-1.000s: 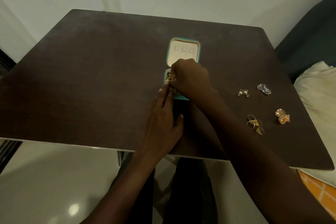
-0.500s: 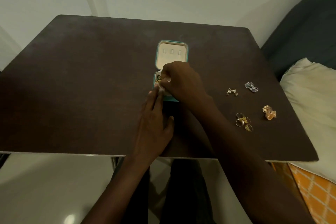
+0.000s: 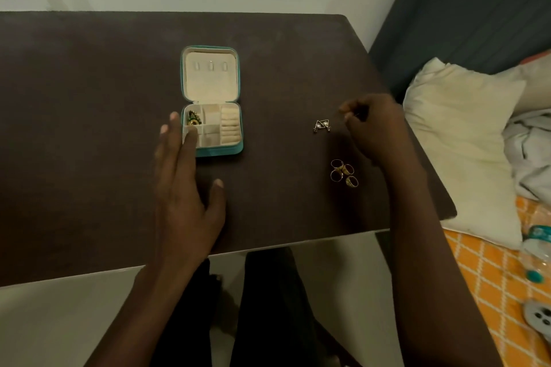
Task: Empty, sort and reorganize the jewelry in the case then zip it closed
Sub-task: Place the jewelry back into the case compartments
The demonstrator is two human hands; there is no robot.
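Observation:
A small teal jewelry case (image 3: 219,151) lies open on the dark table (image 3: 89,98), cream lining inside, lid flat behind it. Gold and green jewelry (image 3: 193,119) sits in its back left compartment. My left hand (image 3: 185,188) lies flat with straight fingers, fingertips touching the case's left edge. My right hand (image 3: 374,128) is at the table's right side, fingers curled, pinching a small thin piece too small to identify. A pair of triangular earrings (image 3: 322,124) lies just left of it. Several gold rings (image 3: 343,172) lie in a cluster in front of that hand.
A cream pillow (image 3: 459,140) and white bedding lie on a bed with an orange patterned sheet (image 3: 492,277) right of the table. A plastic bottle (image 3: 536,250) lies there too. My legs show under the table's near edge.
My right hand left the case and moved right to the loose jewelry, pinching something small. The case's compartments are uncovered. The view shifted left; silver and orange pieces are hidden behind my right hand.

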